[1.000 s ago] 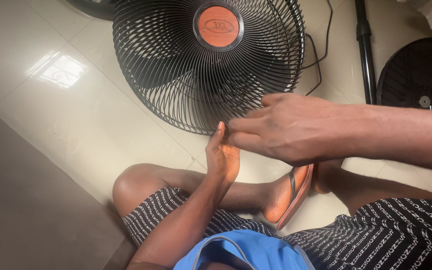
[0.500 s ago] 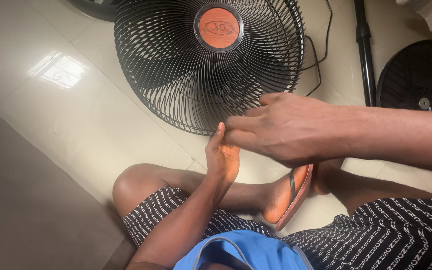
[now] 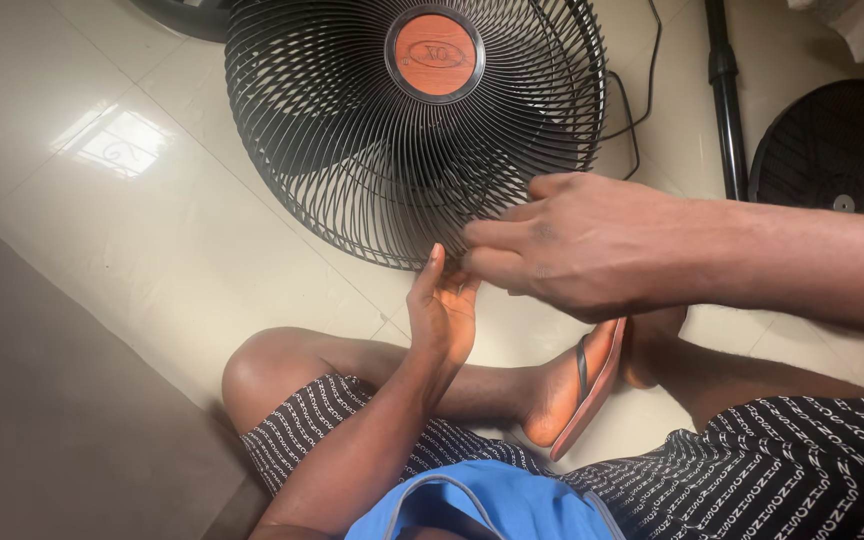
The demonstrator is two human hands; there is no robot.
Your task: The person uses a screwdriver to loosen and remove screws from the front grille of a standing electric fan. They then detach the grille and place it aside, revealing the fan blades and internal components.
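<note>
Reaching across, the right hand pinches the black fan grille's lower rim beside the upright, open left hand.

**Open floor left, clutter right**

Bare tiled floor lies open left of the fan grille. To the right, a cable, black pole and second grille crowd the passage; legs block below.
</note>
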